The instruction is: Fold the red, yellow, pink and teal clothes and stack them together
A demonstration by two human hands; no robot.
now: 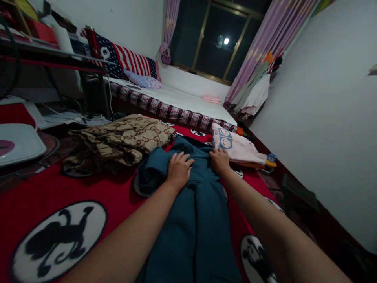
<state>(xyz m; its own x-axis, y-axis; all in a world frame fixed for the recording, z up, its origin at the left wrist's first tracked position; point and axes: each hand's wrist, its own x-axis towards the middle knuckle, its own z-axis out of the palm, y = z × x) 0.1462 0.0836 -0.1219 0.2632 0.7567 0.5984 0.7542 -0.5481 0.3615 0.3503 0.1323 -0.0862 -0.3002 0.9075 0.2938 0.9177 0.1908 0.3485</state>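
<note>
A dark teal garment (191, 220) lies spread lengthwise on a red bedcover (88, 192) printed with white circles and black figures. My left hand (178, 169) rests palm down on the garment's upper part, fingers slightly apart. My right hand (219, 160) presses on the garment's top right edge, fingers curled over the cloth. Whether either hand grips the fabric or only lies on it is unclear.
A crumpled brown patterned cloth (120, 139) lies to the left of the hands. A folded pink garment with smiley faces (235, 147) sits to the right. Behind is a second bed (182, 102) with pillows, a window, and a desk (53, 59) at the left.
</note>
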